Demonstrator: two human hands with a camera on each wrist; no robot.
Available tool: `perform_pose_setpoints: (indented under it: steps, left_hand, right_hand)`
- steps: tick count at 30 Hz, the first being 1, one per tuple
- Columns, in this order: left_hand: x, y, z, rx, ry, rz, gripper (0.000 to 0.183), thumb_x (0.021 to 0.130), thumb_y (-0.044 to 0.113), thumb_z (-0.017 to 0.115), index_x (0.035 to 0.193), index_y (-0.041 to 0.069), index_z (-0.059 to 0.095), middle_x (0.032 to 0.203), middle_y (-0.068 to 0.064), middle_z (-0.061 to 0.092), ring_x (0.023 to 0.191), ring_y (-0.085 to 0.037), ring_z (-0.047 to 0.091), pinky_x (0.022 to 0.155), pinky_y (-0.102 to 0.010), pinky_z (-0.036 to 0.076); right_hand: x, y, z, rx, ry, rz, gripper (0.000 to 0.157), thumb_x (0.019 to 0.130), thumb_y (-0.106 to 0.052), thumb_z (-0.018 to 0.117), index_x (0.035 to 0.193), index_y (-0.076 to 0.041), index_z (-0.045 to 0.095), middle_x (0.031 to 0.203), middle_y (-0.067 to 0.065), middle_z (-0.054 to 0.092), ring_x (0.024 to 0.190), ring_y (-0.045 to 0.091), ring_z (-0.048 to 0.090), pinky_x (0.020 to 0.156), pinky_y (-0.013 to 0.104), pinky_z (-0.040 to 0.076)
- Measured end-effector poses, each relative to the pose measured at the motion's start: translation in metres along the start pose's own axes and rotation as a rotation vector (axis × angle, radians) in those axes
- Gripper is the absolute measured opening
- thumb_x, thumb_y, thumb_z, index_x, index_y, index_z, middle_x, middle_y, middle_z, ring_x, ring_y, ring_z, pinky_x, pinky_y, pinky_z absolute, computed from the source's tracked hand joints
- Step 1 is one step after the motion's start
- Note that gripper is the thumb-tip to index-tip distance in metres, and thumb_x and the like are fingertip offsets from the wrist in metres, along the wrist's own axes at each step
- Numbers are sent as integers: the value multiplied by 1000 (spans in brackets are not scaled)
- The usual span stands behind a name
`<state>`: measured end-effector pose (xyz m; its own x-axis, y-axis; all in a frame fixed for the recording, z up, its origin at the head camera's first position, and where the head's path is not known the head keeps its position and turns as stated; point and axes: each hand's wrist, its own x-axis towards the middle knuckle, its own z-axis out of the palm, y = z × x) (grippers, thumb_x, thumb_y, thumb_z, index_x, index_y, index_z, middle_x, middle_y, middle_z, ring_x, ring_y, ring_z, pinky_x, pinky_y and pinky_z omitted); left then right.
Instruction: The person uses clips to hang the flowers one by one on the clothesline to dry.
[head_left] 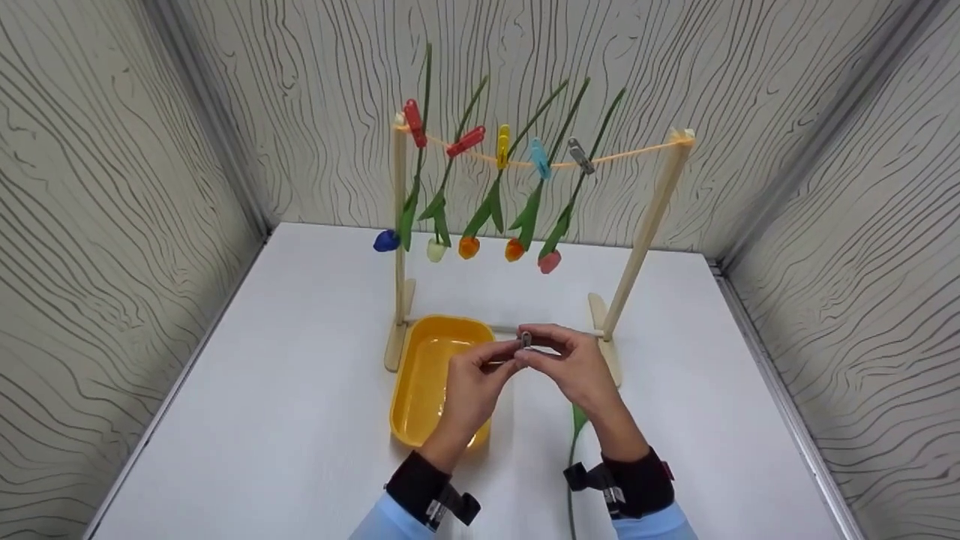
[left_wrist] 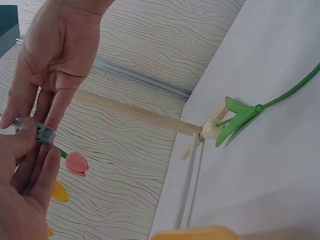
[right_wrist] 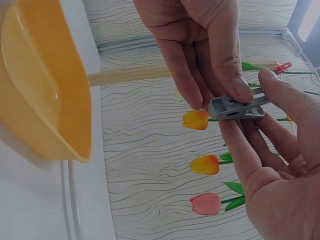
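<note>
A grey clothespin (head_left: 526, 340) is held up between both hands, over the right side of the yellow basin. My left hand (head_left: 474, 379) pinches its body; in the right wrist view that thumb lies on the spring part of the clothespin (right_wrist: 232, 108). My right hand (head_left: 581, 367) pinches it too, thumb at the handle end and fingers beneath. On the table under the right forearm lies a white tulip (left_wrist: 212, 128) with a green stem, its bloom beside the rack's foot; from the head view only leaf and stem (head_left: 576, 427) show.
Behind the hands stands a wooden rack (head_left: 649, 232) with an orange string (head_left: 630, 155). Several tulips hang bloom-down from it, held by red, yellow, blue and grey clothespins (head_left: 580, 156). The yellow basin (head_left: 401, 390) sits by the rack's left foot. Patterned walls enclose the table.
</note>
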<state>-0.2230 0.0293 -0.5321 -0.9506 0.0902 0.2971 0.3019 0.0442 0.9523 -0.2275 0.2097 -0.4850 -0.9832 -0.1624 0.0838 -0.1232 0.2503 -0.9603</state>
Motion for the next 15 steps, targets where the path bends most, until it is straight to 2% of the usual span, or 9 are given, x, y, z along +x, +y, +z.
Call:
perform_pose_setpoints:
  steps: [9,12,15]
  left_hand:
    - [0,1,1,-30,3,-40,24,96,16,82,121,15,84,117,-6,85,108,-18,82,95,-27,66]
    - [1,2,2,-24,-18,-6,25,97,19,82,121,15,83,119,-5,84,111,-21,82,97,-29,66]
    - [2,0,1,100,-56,79,30,101,25,78,129,18,81,131,-3,81,126,-24,76,109,-36,62]
  right_hand:
    - [1,-2,-3,4,13,10,37,96,-14,84,131,-5,78,131,18,78,123,25,75,101,23,63]
    - [1,-1,-6,22,37,-1,34,94,-9,84,128,-3,79,127,18,79,116,18,76,97,23,64]
    - [0,3,-11,49,76,-35,31,92,-1,84,123,0,81,121,17,82,108,12,77,93,23,66]
